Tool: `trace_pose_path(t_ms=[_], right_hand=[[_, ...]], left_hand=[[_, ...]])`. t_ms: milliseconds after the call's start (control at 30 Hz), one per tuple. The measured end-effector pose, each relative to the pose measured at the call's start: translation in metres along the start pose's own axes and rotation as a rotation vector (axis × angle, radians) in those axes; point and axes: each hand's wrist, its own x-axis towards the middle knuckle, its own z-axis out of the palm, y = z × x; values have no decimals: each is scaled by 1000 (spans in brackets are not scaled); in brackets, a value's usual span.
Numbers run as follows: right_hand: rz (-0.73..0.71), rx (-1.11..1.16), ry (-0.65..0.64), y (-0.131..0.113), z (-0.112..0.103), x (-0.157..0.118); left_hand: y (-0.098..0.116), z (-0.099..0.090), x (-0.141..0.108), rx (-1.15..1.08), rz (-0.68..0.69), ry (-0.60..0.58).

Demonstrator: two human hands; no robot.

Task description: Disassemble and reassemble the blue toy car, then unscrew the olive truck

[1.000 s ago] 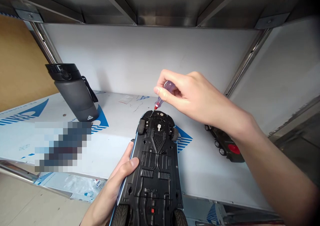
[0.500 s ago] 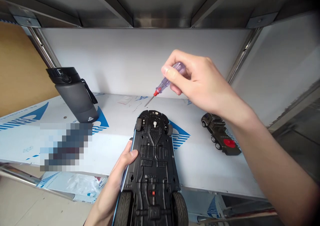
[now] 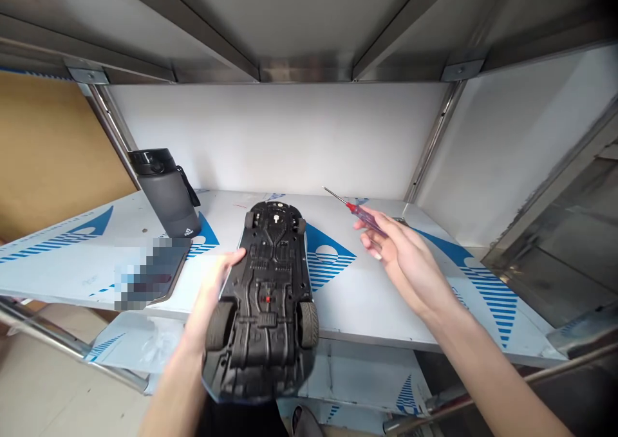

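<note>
The left hand (image 3: 211, 289) supports a black toy car (image 3: 258, 295) from its left side, with the fingers curled up against the car's edge. The car lies upside down, showing its moulded plastic underside and four tyres, and a small red mark (image 3: 267, 299) sits near the middle of the chassis. It is held over the front edge of the steel shelf (image 3: 367, 308), with its near end past that edge and its far end over the shelf. The right hand (image 3: 403, 250) is just to the right of the car, pinching a slim screwdriver (image 3: 360, 213) between thumb and fingers. Its thin steel shaft and red collar show, and the tip points up and left, well apart from the car. The shelf is covered in white sheeting printed with blue triangles and stripes. Toward the back left stands a dark grey water bottle (image 3: 167, 195) with a black lid and strap, and in front of it lies something too pixelated to tell (image 3: 149, 273). A white panel (image 3: 275, 141) closes the back of the shelf.
</note>
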Motion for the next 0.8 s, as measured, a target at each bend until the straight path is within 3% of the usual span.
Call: trace_pose_path(t_ms=[67,100,233,300,333,567,667,800], right_hand=[[38,3,59,7,-14,-11],[51,2,80,10,-20,-18],[99,-81,133,15,-35,-49],[97,-140,158,18,-38,-64],[102,-154,158,19,-40,-71],[158,-228,169,40,-54,-95],[159,-256,216,44,-61,-100],[141,-291,255,47,-67,-104]], left_hand=[[26,8,11,172,0,27],[40,13,18,329,69,4],[85,42,66,1143,579,-222],[91,55,96,1612,880,-402],[90,61,112,1707,948,-449],[53,75,211,1990,1148,-953],[40,77,237,2019,1187,-1055],[33,79,250,2012,1179,-1103]])
